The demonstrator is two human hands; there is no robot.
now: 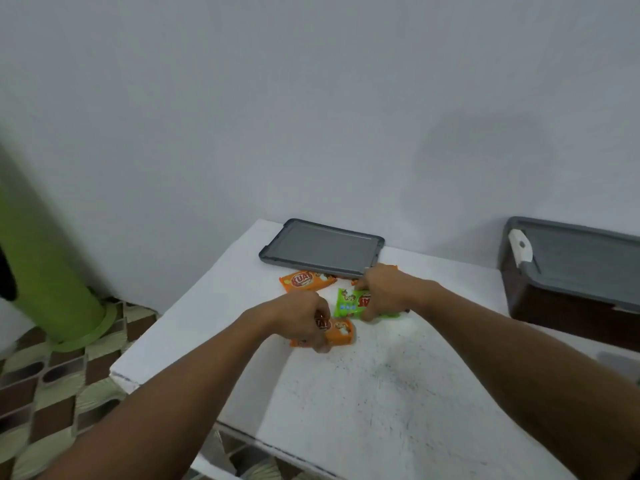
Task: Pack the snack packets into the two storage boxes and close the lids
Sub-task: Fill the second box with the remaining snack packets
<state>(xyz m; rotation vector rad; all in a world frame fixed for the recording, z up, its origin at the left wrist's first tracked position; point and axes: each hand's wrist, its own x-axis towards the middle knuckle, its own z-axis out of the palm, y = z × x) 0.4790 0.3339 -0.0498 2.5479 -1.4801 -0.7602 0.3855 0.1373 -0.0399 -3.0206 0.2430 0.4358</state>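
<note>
On the white table [381,393] my left hand [301,317] grips an orange snack packet [341,332] with curled fingers. My right hand [384,289] pinches a green snack packet [348,303] just right of it. Another orange packet [306,280] lies behind them, partly under a loose grey lid [322,247]. A further orange packet peeks out behind my right hand. A dark brown storage box [554,306] with a grey lid [581,268] and white latch stands at the right.
A white wall rises right behind the table. A green pillar [45,265] stands on the patterned tile floor [52,393] to the left. The table's left edge runs diagonally near my left forearm.
</note>
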